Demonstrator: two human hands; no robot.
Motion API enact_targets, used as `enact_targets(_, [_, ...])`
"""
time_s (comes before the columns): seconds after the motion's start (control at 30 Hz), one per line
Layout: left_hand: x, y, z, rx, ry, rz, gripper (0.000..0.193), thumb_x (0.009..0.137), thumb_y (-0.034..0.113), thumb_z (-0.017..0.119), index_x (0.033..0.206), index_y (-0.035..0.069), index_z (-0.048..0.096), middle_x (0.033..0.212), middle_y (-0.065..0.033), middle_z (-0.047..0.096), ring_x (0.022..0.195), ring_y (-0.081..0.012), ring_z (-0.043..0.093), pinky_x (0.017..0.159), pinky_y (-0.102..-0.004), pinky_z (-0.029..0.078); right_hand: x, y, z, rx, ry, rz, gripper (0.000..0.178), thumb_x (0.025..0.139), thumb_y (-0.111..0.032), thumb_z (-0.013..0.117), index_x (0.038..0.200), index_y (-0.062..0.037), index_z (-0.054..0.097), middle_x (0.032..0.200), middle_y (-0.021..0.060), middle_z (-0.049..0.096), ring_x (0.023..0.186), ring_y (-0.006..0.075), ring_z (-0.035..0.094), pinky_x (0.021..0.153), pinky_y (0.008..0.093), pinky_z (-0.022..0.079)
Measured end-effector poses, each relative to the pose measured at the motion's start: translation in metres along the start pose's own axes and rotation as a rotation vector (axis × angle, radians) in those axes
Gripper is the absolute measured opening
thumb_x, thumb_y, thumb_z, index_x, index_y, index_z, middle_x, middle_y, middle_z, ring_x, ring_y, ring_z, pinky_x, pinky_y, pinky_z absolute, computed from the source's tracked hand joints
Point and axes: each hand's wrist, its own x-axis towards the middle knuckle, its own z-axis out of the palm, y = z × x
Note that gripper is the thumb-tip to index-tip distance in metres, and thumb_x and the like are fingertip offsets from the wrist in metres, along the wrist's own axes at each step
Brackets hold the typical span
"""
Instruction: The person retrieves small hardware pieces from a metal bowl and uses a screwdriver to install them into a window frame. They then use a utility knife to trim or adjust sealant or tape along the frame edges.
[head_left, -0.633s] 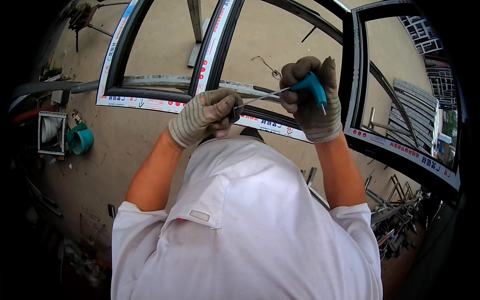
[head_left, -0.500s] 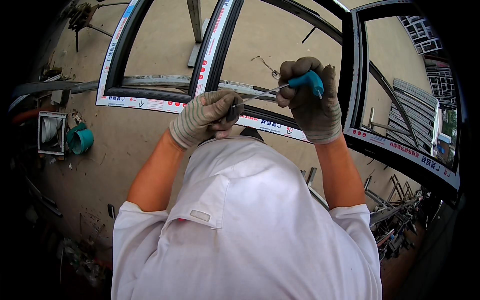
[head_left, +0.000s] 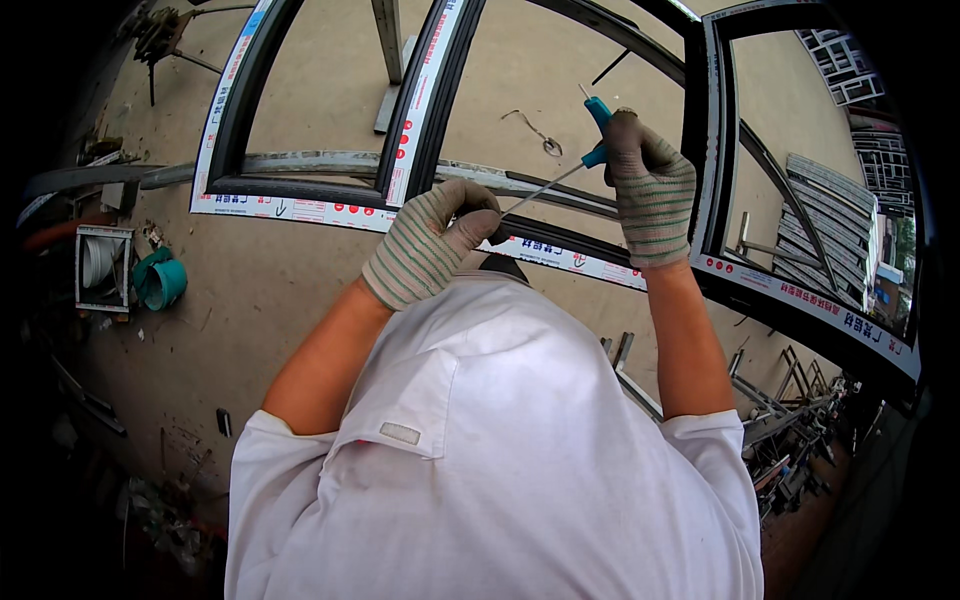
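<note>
My right hand, in a striped work glove, is closed round the teal handle of a hex key. The key's thin metal shaft slants down and left to my left hand, gloved alike. There the fingers pinch a small dark part, mostly hidden by the thumb, and the shaft's tip meets it. Both hands are above the near rail of a dark window frame that carries printed protective film.
Another dark frame stands at the right, with stacked metal profiles beyond it. On the floor at left are a teal bucket and a white-rimmed box. Metal offcuts lie at the lower right.
My right hand has rolled over, and the hex key's handle now points up and away instead of toward me. The left hand has shifted slightly right, still pinching the dark part.
</note>
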Motion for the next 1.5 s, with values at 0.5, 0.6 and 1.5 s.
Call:
enact_targets(0.5, [0.022, -0.021, -0.046, 0.931, -0.101, 0.196, 0.019, 0.089, 0.021, 0.075, 0.101, 0.006, 0.075, 0.09, -0.0104, 0.069, 0.088, -0.0301, 0.067, 0.079, -0.0391, 0.054, 0.041, -0.009, 0.041, -0.239, -0.645, 0.07, 0.048, 0.094, -0.05, 0.063, 0.097, -0.0034, 0.073, 0.072, 0.0052, 0.067, 0.069, 0.0143, 0.061, 0.07, 0.0328, 0.052])
enact_targets(0.6, [0.028, -0.022, -0.054, 1.004, -0.195, 0.102, 0.02, 0.09, 0.024, 0.073, 0.102, 0.007, 0.076, 0.09, -0.0105, 0.068, 0.088, -0.0306, 0.067, 0.079, -0.0402, 0.053, 0.044, -0.004, 0.056, -0.233, -0.695, 0.054, 0.054, 0.096, -0.057, 0.059, 0.096, -0.004, 0.072, 0.071, 0.0047, 0.067, 0.069, 0.0143, 0.062, 0.069, 0.0324, 0.051])
enact_targets(1.5, [0.024, -0.006, -0.059, 1.302, -0.421, -0.184, 0.049, 0.092, 0.041, 0.067, 0.131, 0.012, 0.067, 0.088, -0.0171, 0.074, 0.082, -0.0362, 0.071, 0.075, -0.0464, 0.056, 0.058, -0.009, 0.125, -0.288, -0.766, -0.026, 0.062, 0.095, -0.06, 0.053, 0.089, -0.0019, 0.075, 0.069, 0.0097, 0.068, 0.065, 0.0201, 0.067, 0.067, 0.0367, 0.058])
